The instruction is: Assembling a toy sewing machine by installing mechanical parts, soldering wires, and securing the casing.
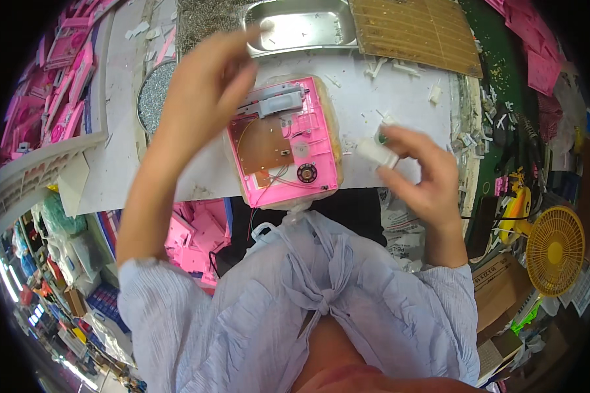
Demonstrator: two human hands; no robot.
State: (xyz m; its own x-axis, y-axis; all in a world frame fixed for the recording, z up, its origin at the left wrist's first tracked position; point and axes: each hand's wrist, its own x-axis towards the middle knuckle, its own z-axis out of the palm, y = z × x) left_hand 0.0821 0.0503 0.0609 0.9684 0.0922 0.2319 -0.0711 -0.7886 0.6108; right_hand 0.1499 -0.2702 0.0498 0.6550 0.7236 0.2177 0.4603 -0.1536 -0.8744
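Observation:
A pink plastic housing [318, 128] lies open side up on the worktable before me, on a padded, plastic-wrapped support. Inside it are a brown circuit board [259, 147], thin wires, a grey battery-box-like part [280, 103] and a small round black speaker [307, 173]. My left hand [206, 88], smeared by motion, hangs above the housing's upper left, fingers apart and stretched toward the metal tray [301, 47]; nothing shows in it. Right of the housing, my right hand [426, 170] grips a small white plastic part [377, 153] between thumb and fingers. Something green shows under its fingertips.
A round container of small metal pieces [156, 98] stands at the left. Brown cardboard [416, 33] lies beside the tray. White plastic bits [434, 93] are scattered on the right. Pink parts fill a bin [49, 85] far left. A yellow fan [554, 251] stands at the right.

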